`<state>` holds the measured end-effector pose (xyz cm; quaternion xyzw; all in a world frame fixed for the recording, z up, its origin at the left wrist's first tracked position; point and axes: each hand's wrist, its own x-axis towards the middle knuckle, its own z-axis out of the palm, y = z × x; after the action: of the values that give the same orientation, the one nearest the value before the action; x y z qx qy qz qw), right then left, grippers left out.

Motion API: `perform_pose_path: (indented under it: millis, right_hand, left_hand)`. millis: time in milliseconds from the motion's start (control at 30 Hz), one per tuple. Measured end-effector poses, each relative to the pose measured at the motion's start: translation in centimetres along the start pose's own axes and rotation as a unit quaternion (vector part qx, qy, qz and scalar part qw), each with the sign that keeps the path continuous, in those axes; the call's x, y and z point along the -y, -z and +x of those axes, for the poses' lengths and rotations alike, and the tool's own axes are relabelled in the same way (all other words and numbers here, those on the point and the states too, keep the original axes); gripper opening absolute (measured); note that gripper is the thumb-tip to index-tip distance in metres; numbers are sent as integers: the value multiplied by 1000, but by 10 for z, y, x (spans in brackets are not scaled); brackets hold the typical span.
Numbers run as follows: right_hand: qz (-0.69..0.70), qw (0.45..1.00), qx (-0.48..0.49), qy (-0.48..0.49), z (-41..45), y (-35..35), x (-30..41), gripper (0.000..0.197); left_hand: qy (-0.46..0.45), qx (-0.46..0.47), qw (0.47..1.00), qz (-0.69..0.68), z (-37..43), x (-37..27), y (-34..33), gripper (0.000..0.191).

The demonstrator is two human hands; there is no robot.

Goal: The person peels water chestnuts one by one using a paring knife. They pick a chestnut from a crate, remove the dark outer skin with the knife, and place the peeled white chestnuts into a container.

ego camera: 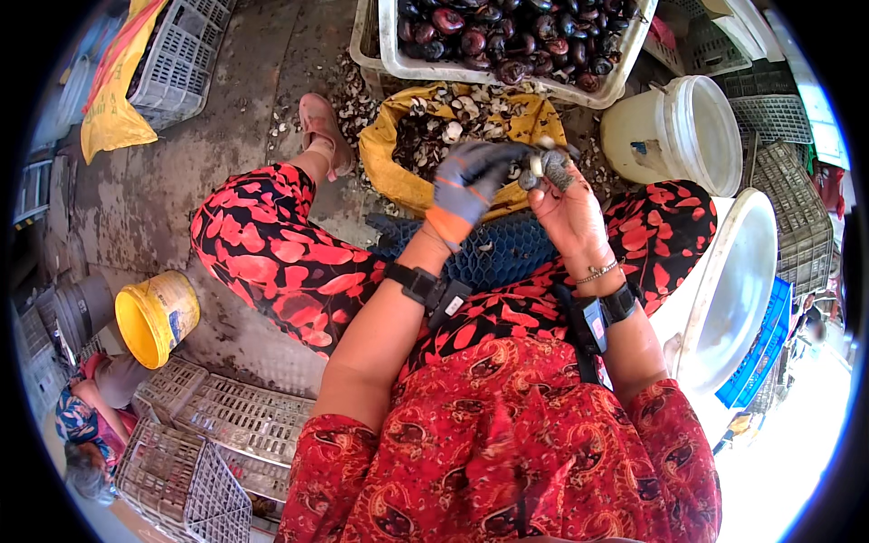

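Note:
My left hand [468,182] wears a grey and orange work glove. It is blurred, its fingertips close to my right hand [569,214], and what it grips cannot be made out. Grey covers sit on fingers of my bare right hand, which is curled around a small pale piece [536,165], perhaps a peeled water chestnut. Below both hands an open yellow woven sack [383,146] holds brown and white peelings [421,139]. Beyond it a white plastic crate [502,76] is heaped with dark, shiny water chestnuts [473,42].
A whitish bucket [628,132] and a large white tub [764,234] stand at my right. Blue netted material [509,254] lies between my legs. Left are a yellow bucket [139,326] and grey crates [244,414], with another person [95,421] beyond. Peelings litter the floor.

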<state>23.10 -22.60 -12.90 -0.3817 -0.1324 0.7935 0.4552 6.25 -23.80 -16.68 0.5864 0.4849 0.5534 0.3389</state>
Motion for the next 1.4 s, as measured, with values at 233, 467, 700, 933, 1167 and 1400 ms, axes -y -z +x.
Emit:
perform_pose_path:
  millis: [233,467,700,933,1167,1400]
  right_hand:
    - [151,988,-4,-43,6,-9,-5,18]
    - [-13,997,-57,42,-2,7,-2,24]
    - [-187,976,-57,90,0,-5,2,31]
    - [-114,987,-90,62,-4,-14,6,29]
    - [132,985,-19,-112,2,5,4,18]
    - [71,995,-15,-67,-1,10,0,24]
  left_hand:
    - [-38,-4,997,66,1,-7,2,22]
    - [-54,12,996,72,7,-16,8,22]
    - [-87,54,981,163,9,-20,15,21]
    - [39,-1,998,49,2,-3,12,23]
    - [172,-4,976,-133,-8,9,4,20]
    - [216,-21,965,-144,-2,5,7,17]
